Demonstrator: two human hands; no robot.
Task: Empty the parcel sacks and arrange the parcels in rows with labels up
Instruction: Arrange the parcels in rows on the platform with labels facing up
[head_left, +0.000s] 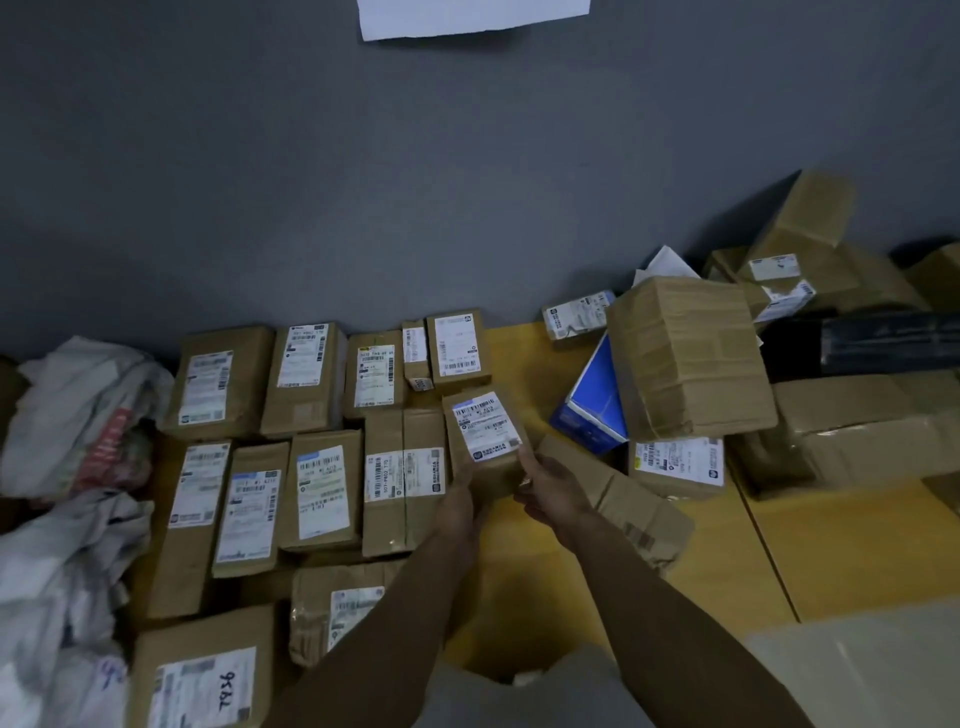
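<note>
Head view looks down on a yellow table (519, 348). Near the centre, a small brown parcel (485, 441) is held label up and slightly tilted. The left hand (457, 512) curls its fingers round the near left corner, and the right hand (550, 483) pinches the near right edge. At 9 o'clock from it, labelled parcels (322, 493) lie in rows, labels up and touching. Further out at 9 o'clock are crumpled white parcel sacks (78, 415). At 3 o'clock a large taped carton (685, 358) leans on a blue box (592, 410).
</note>
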